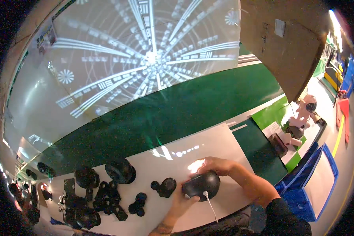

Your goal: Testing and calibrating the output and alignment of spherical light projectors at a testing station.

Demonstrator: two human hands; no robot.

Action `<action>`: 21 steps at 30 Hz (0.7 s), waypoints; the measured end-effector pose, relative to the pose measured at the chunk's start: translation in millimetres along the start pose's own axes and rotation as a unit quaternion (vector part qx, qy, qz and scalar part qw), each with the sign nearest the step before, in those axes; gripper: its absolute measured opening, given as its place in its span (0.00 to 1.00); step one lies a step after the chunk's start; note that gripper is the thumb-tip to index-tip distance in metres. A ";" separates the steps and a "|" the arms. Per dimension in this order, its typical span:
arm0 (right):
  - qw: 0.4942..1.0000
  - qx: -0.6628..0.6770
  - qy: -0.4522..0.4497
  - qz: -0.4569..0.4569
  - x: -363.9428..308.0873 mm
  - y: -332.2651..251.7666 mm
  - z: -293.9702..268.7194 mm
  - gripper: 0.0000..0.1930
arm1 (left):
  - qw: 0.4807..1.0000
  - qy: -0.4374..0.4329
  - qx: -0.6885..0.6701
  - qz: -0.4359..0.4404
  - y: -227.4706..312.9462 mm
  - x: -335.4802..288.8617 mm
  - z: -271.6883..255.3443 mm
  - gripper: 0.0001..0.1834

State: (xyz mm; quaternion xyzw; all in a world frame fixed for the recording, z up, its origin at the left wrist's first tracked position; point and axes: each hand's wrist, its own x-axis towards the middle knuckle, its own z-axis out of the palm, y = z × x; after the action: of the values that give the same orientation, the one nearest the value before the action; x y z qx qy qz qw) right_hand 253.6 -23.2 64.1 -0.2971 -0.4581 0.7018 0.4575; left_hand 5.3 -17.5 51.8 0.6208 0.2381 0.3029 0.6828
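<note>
Black dome part (pixel 201 185) gripped between left hand (pixel 183 201) and right hand (pixel 215 165), white swab (pixel 210 204) hung below, black knob (pixel 166 187) just beside, wheel (pixel 120 170) and brackets (pixel 106 200) spread leftward on white table (pixel 224 141).

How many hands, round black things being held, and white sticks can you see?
hands: 2, the left hand and the right hand
round black part, held in both hands: 1
white stick: 1
Total: 4

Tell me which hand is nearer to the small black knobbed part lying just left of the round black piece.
Left. The left hand under the round black piece sits right beside the knobbed part; the right hand is on the piece's far side.
</note>
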 end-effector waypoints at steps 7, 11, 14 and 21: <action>0.994 -0.095 0.030 0.039 -2.5 -40.3 21.5 0.20 | 0.999 0.003 -0.005 -0.044 21.9 -4.8 -0.9 0.37; 0.991 -0.121 0.037 0.053 -4.1 -34.0 9.0 0.22 | 0.999 -0.005 -0.004 -0.042 31.3 -3.0 5.9 0.36; 0.997 -0.067 -0.014 0.020 -1.7 -35.2 11.1 0.21 | 0.997 0.004 -0.004 -0.082 31.8 -8.0 0.9 0.37; 0.987 -0.139 0.026 0.080 17.4 -54.9 62.2 0.23 | 0.997 0.002 0.072 -0.024 51.7 -29.6 -34.8 0.39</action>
State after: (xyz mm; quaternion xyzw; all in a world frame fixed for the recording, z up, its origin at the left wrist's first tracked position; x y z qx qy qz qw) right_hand 214.8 -21.5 139.5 -0.4115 -0.5138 0.6578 0.3660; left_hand -46.0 -11.6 97.6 0.6618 0.2756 0.2693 0.6430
